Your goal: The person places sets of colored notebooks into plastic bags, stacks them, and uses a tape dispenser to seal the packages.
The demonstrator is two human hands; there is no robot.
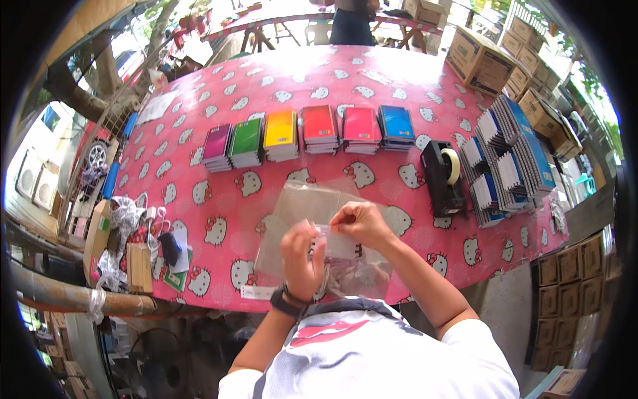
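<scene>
A small white spiral-bound notebook (343, 247), with dark coils showing at its sides, lies in front of me, partly covered by clear plastic. Over its far edge my right hand (362, 223) pinches thin clear plastic (323, 230) between thumb and fingertips. My left hand (302, 259), a dark watch on its wrist, is raised at the notebook's left side; motion smears its fingers. Flat clear plastic bags (292, 203) are spread on the table beneath both hands. Whether the pinched plastic is a bag's flap or tape cannot be made out.
Stacks of purple, green, yellow, red, pink and blue notebooks (320, 126) form a row beyond my hands. A black tape dispenser (442, 179) and piled spiral notebooks (512, 163) stand right. Cluttered wrappings (133, 226) lie left. A carton (480, 61) sits at the far right corner.
</scene>
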